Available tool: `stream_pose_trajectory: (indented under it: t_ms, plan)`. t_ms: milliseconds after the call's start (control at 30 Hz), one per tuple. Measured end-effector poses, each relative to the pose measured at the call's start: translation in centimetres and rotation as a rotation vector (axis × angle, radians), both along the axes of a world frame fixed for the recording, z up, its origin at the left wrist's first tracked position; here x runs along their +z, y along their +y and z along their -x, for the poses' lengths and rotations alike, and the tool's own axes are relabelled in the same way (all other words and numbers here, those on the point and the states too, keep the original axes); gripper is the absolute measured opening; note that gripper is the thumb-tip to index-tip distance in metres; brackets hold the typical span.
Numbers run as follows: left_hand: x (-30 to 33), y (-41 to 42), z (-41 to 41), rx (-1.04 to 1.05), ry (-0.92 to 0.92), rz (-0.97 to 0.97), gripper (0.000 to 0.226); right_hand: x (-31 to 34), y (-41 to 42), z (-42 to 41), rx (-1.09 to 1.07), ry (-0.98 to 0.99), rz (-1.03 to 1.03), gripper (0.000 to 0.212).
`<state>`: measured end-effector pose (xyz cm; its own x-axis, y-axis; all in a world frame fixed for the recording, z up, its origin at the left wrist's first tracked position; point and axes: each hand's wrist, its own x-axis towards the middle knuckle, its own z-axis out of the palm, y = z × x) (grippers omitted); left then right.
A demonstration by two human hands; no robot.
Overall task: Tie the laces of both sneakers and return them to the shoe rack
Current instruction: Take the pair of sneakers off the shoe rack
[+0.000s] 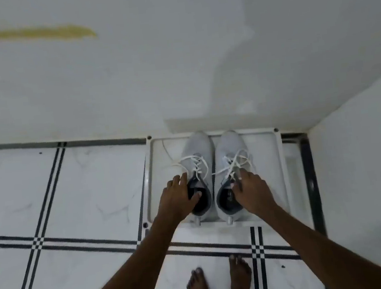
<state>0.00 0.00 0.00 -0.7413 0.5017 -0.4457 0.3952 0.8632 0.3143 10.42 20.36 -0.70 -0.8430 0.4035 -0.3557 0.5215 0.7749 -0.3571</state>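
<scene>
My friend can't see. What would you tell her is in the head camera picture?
Two bare hands reach down to a pair of grey sneakers standing side by side on a white shoe rack: the left hand grips the left sneaker, the right hand the right sneaker. Their white laces look loose; bare feet stand on tiled floor.

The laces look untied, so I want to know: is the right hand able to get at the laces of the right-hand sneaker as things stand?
Probably yes. The right hand already rests on the right-hand sneaker at its collar, fingertips beside the loose white laces. Nothing lies over them.
</scene>
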Motion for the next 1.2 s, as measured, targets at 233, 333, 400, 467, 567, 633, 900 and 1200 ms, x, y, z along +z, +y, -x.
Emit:
stream_pose_trajectory:
  t_ms: [233, 333, 400, 467, 567, 633, 900, 1200]
  plan:
    - [-4.4, -0.6, -1.4, 0.278, -0.019, -0.180, 0.060, -4.5, -1.5, -1.7, -0.395, 0.041, 0.158, 0.035]
    - [-4.7, -0.6, -1.2, 0.287, 0.027, -0.174, 0.048, -4.8, -1.2, -1.3, -0.465, -0.037, 0.163, 0.016]
    - [-4.4, -0.6, -1.1, 0.281, 0.024, -0.161, 0.040, -4.4, -1.4, -1.2, -0.474, -0.036, 0.153, 0.012]
    - [-3.6, -0.7, -1.1, 0.299, 0.018, -0.162, 0.029, -3.8, -1.6, -1.3, -0.483, -0.029, 0.146, 0.010]
    - [-1.8, -1.1, -1.9, 0.325, 0.002, -0.175, 0.014, -2.7, -2.1, -1.9, -0.493, -0.029, 0.150, 0.010]
    - [-0.3, -1.9, -2.6, 0.323, 0.018, -0.214, 0.011, -1.2, -2.7, -2.5, -0.483, -0.005, 0.144, 0.011]
    - [5.4, -6.1, -7.3, 0.283, 0.096, -0.337, 0.019, 4.9, -5.9, -7.8, -0.436, 0.103, 0.120, 0.016]
    - [6.5, -12.3, -18.8, 0.342, 0.110, -0.372, 0.017, 6.6, -11.7, -18.2, -0.381, 0.124, 0.126, 0.015]
